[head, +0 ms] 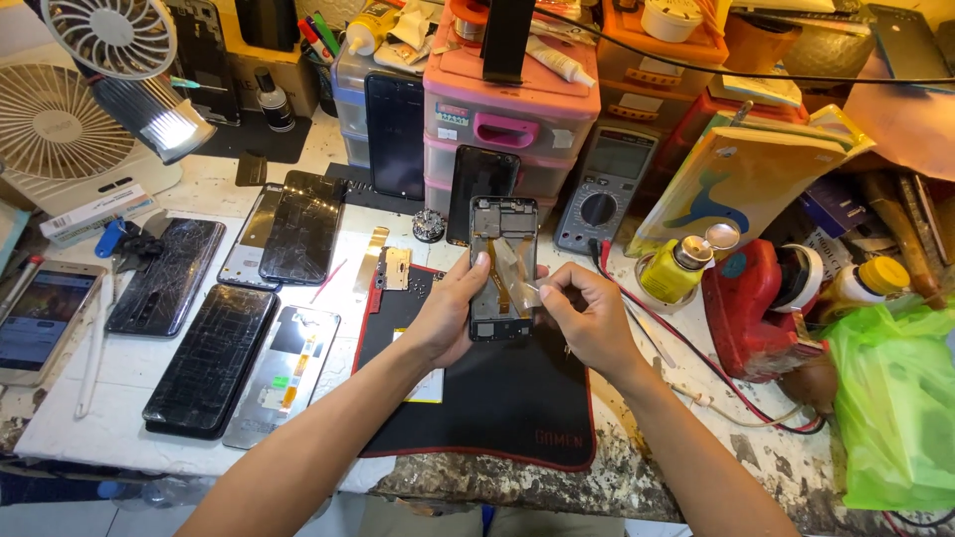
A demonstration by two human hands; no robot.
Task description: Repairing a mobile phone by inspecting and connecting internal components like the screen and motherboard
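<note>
My left hand holds an opened phone frame upright above a black mat, gripping its left side. The frame shows a dark inner chassis with an orange flex cable running down its middle. My right hand is at the frame's right side, its fingertips pinching a thin clear strip of film or tape that lies across the cable. A small metal shield plate rests on the mat's top left corner.
Several cracked phone screens and a back panel lie left of the mat. A lit phone, fans and lamp stand far left. Pink drawers, a multimeter, yellow bottle and green bag crowd the back and right.
</note>
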